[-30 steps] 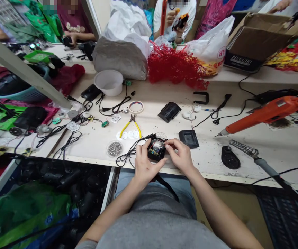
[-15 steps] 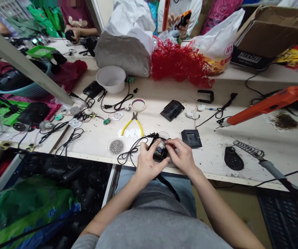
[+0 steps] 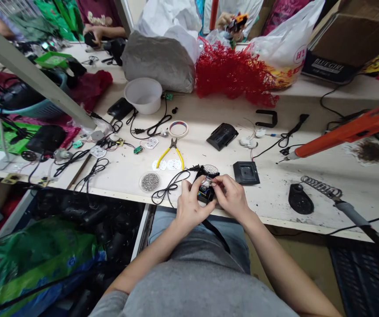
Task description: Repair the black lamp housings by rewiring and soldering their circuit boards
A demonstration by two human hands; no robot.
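Note:
At the bench's front edge sits an open black plastic housing (image 3: 205,197) with wires and small parts inside. My left hand (image 3: 189,207) grips it from the left, thumb and fingers round its sides. The fingertips of my right hand (image 3: 232,196) are pinched together over the housing's right side, at a small silvery part or wire too small to make out. A black cord (image 3: 167,189) lies coiled just left of the housing. Beyond it are yellow-handled cutters (image 3: 171,154), and to the right is a square black cover (image 3: 246,172).
A dish of screws (image 3: 149,181) stands left of the cord. An orange electric screwdriver (image 3: 344,134) reaches in from the right, near a soldering iron (image 3: 351,213). Behind are a white bowl (image 3: 143,94), a tape roll (image 3: 178,129) and a black casing (image 3: 222,136). Other people sit across the bench.
The view has shifted slightly, moving the bench items a little right and up. More of the housing's inside and its round mesh end shows now. Both hands keep their places on it.

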